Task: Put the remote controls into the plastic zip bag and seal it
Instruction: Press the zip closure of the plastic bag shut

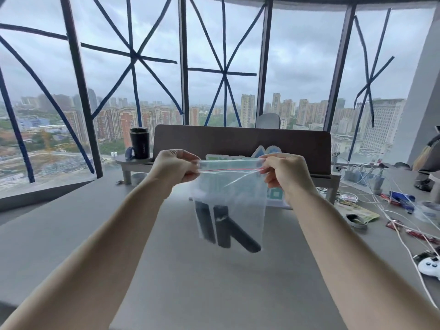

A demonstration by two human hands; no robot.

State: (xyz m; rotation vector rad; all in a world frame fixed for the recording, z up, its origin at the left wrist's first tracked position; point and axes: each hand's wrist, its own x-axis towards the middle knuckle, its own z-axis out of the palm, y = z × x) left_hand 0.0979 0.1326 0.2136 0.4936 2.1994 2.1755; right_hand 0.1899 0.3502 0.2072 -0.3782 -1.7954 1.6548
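Observation:
A clear plastic zip bag [234, 189] with a red line along its zip strip hangs in the air above the grey table [166, 270]. My left hand [175, 168] pinches the bag's top left corner. My right hand [284, 171] pinches the top right corner. Three black remote controls [223, 226] lie inside at the bottom of the bag, two roughly upright and one slanted to the right. Whether the zip is fully pressed shut along its length I cannot tell.
A dark wooden board [240, 141] stands on a shelf behind the bag, with a black tumbler [139, 142] to its left. White cables [390, 210], small packets and a white game controller [428, 264] clutter the right side of the table. Taped windows lie beyond.

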